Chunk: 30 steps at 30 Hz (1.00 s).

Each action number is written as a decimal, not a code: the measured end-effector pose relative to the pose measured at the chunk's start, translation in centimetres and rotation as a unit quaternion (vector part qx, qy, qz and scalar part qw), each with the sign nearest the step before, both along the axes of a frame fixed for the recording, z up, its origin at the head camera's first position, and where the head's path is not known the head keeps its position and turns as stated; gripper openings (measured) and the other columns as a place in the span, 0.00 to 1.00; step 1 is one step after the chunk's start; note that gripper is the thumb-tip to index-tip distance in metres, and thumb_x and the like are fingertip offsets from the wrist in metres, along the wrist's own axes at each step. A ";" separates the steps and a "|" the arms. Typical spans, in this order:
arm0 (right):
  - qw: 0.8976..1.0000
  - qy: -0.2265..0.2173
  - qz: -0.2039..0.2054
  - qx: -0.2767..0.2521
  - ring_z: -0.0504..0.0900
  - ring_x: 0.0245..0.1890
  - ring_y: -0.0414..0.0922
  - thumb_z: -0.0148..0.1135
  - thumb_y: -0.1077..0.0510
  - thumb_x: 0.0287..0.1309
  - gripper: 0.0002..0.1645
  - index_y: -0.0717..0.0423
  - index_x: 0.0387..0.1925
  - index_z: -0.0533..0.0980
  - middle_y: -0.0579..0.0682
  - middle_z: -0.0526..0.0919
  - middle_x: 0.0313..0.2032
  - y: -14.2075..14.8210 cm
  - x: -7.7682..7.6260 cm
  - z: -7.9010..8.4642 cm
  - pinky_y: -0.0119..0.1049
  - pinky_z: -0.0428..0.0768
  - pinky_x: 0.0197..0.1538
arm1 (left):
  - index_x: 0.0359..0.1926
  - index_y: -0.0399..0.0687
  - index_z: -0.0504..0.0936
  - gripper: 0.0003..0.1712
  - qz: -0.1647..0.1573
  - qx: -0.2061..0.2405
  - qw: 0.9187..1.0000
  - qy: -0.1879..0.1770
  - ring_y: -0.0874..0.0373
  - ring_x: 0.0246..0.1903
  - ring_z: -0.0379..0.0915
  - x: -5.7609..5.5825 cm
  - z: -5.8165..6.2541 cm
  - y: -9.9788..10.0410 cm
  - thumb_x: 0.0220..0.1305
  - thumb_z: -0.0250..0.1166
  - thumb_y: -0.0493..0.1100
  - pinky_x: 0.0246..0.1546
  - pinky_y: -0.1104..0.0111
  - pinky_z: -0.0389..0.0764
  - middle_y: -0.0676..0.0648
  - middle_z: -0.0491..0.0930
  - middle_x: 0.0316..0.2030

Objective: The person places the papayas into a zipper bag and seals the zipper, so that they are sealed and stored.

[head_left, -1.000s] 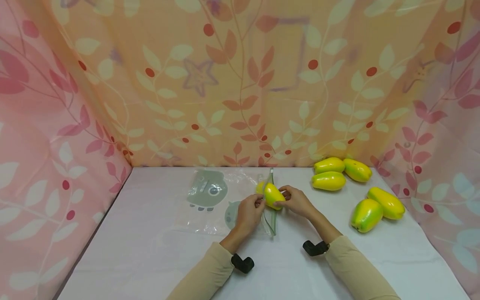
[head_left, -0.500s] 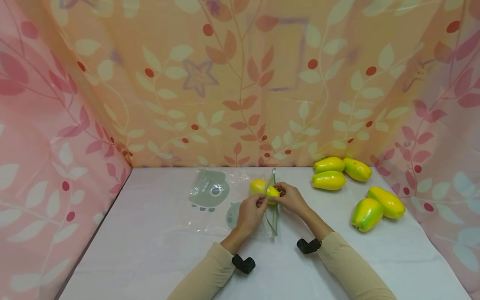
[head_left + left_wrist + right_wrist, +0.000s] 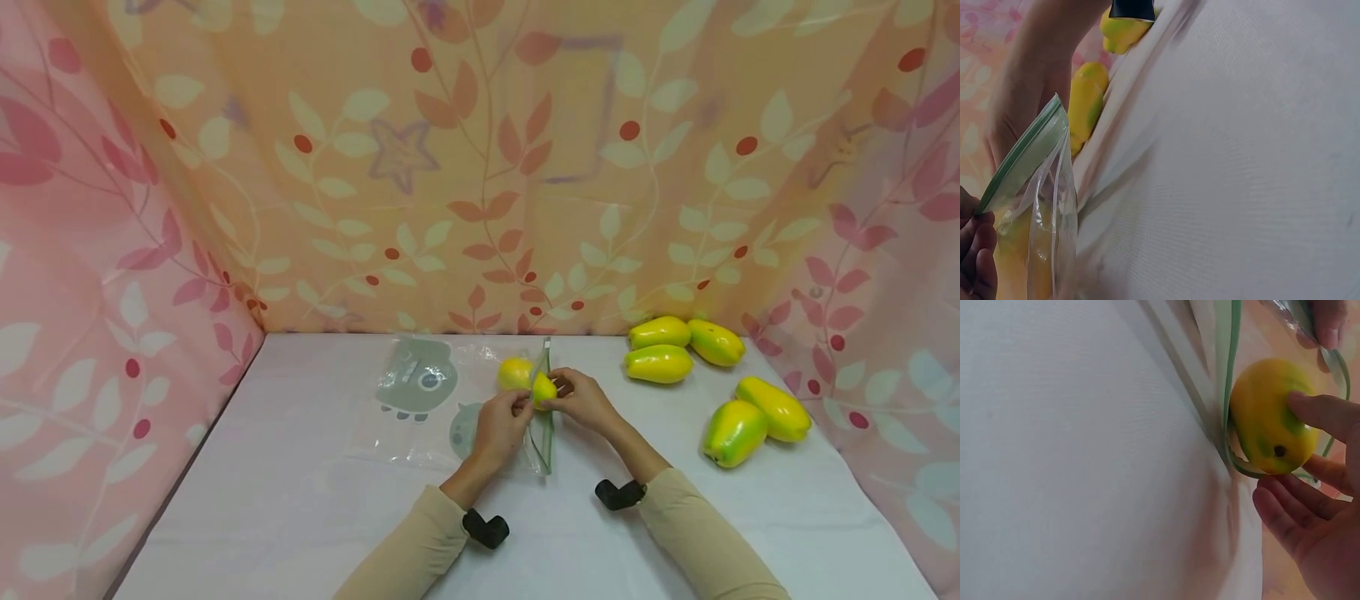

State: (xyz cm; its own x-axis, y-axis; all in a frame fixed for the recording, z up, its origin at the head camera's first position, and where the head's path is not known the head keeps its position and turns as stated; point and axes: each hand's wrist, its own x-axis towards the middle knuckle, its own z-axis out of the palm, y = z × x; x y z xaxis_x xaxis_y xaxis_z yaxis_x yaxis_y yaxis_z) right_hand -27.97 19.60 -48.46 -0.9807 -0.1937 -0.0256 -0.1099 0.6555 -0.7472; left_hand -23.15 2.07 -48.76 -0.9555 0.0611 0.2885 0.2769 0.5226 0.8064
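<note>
A clear zip bag [image 3: 416, 379] with grey-green animal prints lies flat on the table, its green-edged mouth facing right. My left hand [image 3: 498, 429] pinches the green rim [image 3: 1019, 153] of that mouth and holds it up. Partway through the opening is a yellow-green papaya [image 3: 1266, 403]; one end shows through the plastic, the other sticks out. My right hand [image 3: 588, 402] holds the outer end, thumb on one side and fingers on the other. In the right wrist view the dark spot on its end faces the camera. Part of the left hand is cut off in the left wrist view.
Three papayas [image 3: 658, 365] lie together at the back right of the white table [image 3: 300, 517]. Two more papayas [image 3: 735, 433] touch each other nearer the right edge. Patterned curtains [image 3: 480, 167] stand behind and on both sides.
The papaya has gone further left into the bag, and my right hand has moved left with it, mostly in the first half second. My left hand has kept its grip on the rim.
</note>
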 end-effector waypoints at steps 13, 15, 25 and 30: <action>0.996 0.074 -0.003 -0.045 0.83 0.37 0.53 0.69 0.62 0.52 0.20 0.66 0.46 0.77 0.63 0.81 0.41 -1.4 -1.1 -0.7 0.39 0.83 0.39 | 0.44 0.40 0.86 0.11 -0.009 0.005 1.000 0.000 0.59 0.31 0.80 0.3 0.2 0.3 0.61 0.66 0.38 0.33 0.76 0.79 0.46 0.86 0.34; 0.994 0.091 0.007 -0.057 0.84 0.35 0.51 0.70 0.60 0.51 0.18 0.66 0.43 0.77 0.62 0.81 0.39 -1.4 -1.1 -0.8 0.37 0.83 0.37 | 0.44 0.40 0.86 0.11 -0.007 0.007 1.000 -0.001 0.59 0.31 0.80 0.3 0.1 0.4 0.61 0.66 0.38 0.33 0.76 0.79 0.46 0.86 0.34; 0.998 0.042 -0.014 -0.034 0.82 0.41 0.52 0.71 0.56 0.53 0.25 0.64 0.51 0.77 0.60 0.82 0.45 -0.7 -0.8 -0.2 0.39 0.83 0.42 | 0.44 0.39 0.86 0.11 -0.008 0.018 1.000 0.003 0.60 0.29 0.79 0.2 -0.1 0.3 0.62 0.66 0.38 0.31 0.77 0.78 0.46 0.87 0.33; 0.999 0.042 -0.015 -0.016 0.82 0.42 0.53 0.71 0.55 0.54 0.27 0.64 0.53 0.77 0.61 0.80 0.48 0.4 -0.3 0.6 0.41 0.82 0.43 | 0.44 0.39 0.86 0.11 -0.010 0.017 1.000 -0.004 0.63 0.28 0.77 0.2 -0.1 0.3 0.62 0.66 0.39 0.30 0.78 0.76 0.47 0.87 0.33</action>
State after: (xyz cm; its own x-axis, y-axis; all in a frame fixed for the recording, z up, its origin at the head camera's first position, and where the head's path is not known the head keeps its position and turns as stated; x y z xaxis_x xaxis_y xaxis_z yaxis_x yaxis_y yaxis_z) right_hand -28.31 20.01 -47.90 -0.9844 -0.1639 0.0636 -0.1547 0.6354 -0.7565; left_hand -22.96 2.36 -48.88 -0.9567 0.0712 0.2822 0.2801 0.4888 0.8262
